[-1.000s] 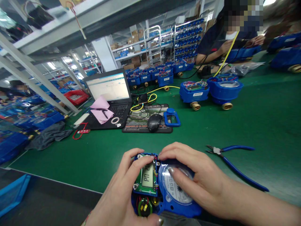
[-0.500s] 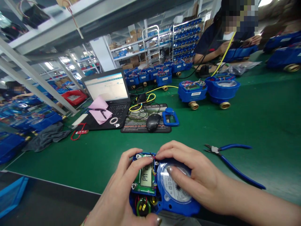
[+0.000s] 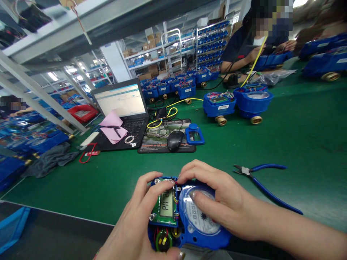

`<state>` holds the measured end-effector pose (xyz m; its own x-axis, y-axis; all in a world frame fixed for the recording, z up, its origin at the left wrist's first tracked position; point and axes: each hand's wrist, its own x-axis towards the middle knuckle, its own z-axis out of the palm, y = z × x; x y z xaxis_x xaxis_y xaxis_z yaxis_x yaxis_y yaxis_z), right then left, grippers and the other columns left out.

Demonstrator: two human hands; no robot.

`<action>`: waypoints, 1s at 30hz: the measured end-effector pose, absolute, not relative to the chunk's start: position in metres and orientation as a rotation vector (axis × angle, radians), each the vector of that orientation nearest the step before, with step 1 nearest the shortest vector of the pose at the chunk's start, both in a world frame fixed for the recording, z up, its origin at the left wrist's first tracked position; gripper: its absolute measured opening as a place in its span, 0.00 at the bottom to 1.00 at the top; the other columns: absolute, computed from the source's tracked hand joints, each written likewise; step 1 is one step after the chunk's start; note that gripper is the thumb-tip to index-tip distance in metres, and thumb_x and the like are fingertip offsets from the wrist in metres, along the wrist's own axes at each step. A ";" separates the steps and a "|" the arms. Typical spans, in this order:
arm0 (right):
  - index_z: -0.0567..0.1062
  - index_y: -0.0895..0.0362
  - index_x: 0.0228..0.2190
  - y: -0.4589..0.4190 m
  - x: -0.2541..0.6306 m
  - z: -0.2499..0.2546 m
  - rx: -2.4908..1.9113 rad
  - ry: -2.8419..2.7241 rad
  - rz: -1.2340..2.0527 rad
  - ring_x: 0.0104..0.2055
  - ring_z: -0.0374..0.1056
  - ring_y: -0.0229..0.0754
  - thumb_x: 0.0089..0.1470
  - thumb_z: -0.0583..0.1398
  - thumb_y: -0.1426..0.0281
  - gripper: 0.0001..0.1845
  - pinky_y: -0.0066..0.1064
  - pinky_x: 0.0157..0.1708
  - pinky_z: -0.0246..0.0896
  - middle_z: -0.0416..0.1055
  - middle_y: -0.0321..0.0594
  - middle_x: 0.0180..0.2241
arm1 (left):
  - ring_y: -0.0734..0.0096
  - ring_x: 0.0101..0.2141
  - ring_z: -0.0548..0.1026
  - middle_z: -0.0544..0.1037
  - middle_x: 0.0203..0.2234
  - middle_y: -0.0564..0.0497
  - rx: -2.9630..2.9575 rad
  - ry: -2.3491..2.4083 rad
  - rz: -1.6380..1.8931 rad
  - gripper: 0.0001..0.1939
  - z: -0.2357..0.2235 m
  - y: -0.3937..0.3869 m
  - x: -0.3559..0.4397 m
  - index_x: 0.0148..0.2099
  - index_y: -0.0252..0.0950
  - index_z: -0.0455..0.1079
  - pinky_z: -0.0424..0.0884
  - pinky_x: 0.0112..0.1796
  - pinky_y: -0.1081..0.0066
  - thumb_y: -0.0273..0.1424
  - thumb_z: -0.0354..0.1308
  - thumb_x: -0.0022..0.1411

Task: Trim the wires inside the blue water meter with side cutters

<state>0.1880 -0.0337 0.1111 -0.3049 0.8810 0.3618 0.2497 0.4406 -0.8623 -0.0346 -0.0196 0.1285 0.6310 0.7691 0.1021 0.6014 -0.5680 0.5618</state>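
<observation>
Close to me at the table's front edge is a blue water meter (image 3: 187,236) with its electronics side uncovered. A green circuit board (image 3: 169,220) with a small lit display sits in its left part, thin coloured wires along the board's right side. Below the board shows a round green-rimmed part (image 3: 163,240). My left hand (image 3: 141,216) wraps the meter's left side, its index finger reaching over the board's top corner. My right hand (image 3: 222,198) grips the round dial side, thumb on the clear dial cover (image 3: 202,213), fingertips at the wires by the board's upper right corner.
Blue-handled cutters (image 3: 246,170) lie open at the right. Ahead are a mouse (image 3: 175,141), a blue frame-shaped cover (image 3: 200,140) and a laptop (image 3: 119,101) with pink paper on it. More meters (image 3: 221,104) stand behind; a co-worker (image 3: 235,50) handles one at the far right.
Both hands keep their hold on the meter, with fingers almost unmoved at the board's corner. The whole view has shifted slightly, so the bench things appear a little further left.
</observation>
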 end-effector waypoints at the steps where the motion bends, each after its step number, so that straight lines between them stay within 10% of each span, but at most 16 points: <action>1: 0.72 0.62 0.40 -0.034 0.188 0.111 -0.966 -1.801 0.881 0.45 0.64 0.40 0.48 0.52 0.82 0.17 0.32 0.47 0.61 0.68 0.43 0.40 | 0.55 0.58 0.59 0.52 0.59 0.53 2.372 1.072 0.468 0.42 0.128 -0.020 -0.035 0.61 0.55 0.52 0.64 0.56 0.58 0.32 0.66 0.46; 19: 0.71 0.59 0.43 -0.038 0.187 0.110 -1.092 -1.833 0.738 0.44 0.67 0.42 0.54 0.53 0.75 0.15 0.34 0.44 0.62 0.72 0.42 0.41 | 0.52 0.59 0.55 0.51 0.58 0.53 2.278 0.979 0.532 0.45 0.121 -0.016 -0.037 0.59 0.54 0.49 0.57 0.59 0.54 0.28 0.63 0.40; 30: 0.76 0.60 0.29 0.020 0.175 0.122 -1.209 -1.905 1.328 0.30 0.69 0.42 0.45 0.60 0.59 0.16 0.29 0.29 0.61 0.75 0.41 0.27 | 0.56 0.48 0.67 0.64 0.48 0.45 2.110 0.792 0.763 0.42 0.109 -0.016 -0.037 0.57 0.38 0.56 0.66 0.51 0.60 0.37 0.70 0.41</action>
<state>0.1754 0.0200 0.1219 -0.4681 0.8806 -0.0730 0.3730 0.1220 -0.9198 -0.0369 -0.0155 0.1088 0.6318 0.7302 0.2602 0.2873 -0.5324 0.7963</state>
